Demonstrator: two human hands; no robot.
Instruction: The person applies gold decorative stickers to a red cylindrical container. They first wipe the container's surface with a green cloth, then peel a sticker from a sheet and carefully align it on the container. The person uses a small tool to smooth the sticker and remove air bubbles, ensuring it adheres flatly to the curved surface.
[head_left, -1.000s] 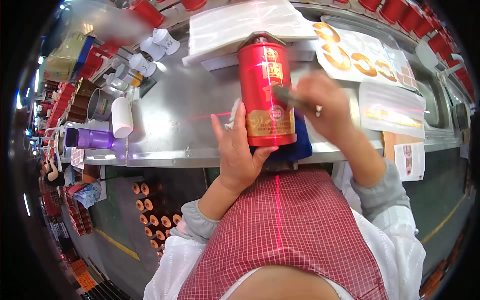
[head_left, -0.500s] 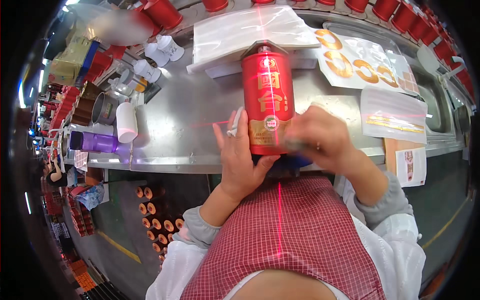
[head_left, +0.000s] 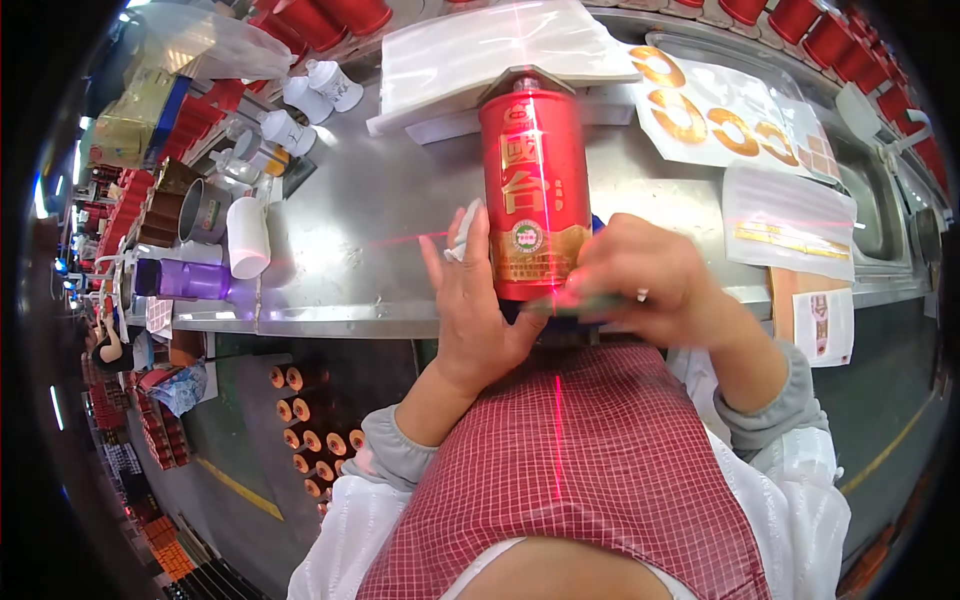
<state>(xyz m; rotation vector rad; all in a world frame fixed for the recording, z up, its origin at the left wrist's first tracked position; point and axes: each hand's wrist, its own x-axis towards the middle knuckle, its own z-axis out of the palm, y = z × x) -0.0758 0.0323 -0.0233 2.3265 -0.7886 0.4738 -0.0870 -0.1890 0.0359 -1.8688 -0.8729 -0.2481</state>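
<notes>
A red cylindrical bottle point(head_left: 548, 150) with gold characters and a gold lower band lies along a dark holder, its neck pointing away from me. My left hand point(head_left: 470, 310) grips its left side near the base, thumb at the bottom edge and outer fingers spread. White wrapping covers one of its fingertips. At the bottle's lower right, my right hand point(head_left: 650, 275) is closed on a thin dark green flat tool point(head_left: 590, 302), blurred by motion. The tool's edge lies at the bottle's base, close to my left thumb. Red laser lines cross the bottle.
White sheets point(head_left: 490, 60) lie behind the bottle. Gold ring-shaped decals point(head_left: 680, 120) and a gold-striped sheet point(head_left: 790, 235) are to the right, before a sink point(head_left: 870, 205). White bottles point(head_left: 335, 88), a white roll point(head_left: 248, 238) and a purple bottle point(head_left: 190, 279) stand left.
The red bottle has turned, its characters and round emblem shifting left. My right hand has brought the green tool from the lower right side toward the base edge. My left hand stays nearly in place.
</notes>
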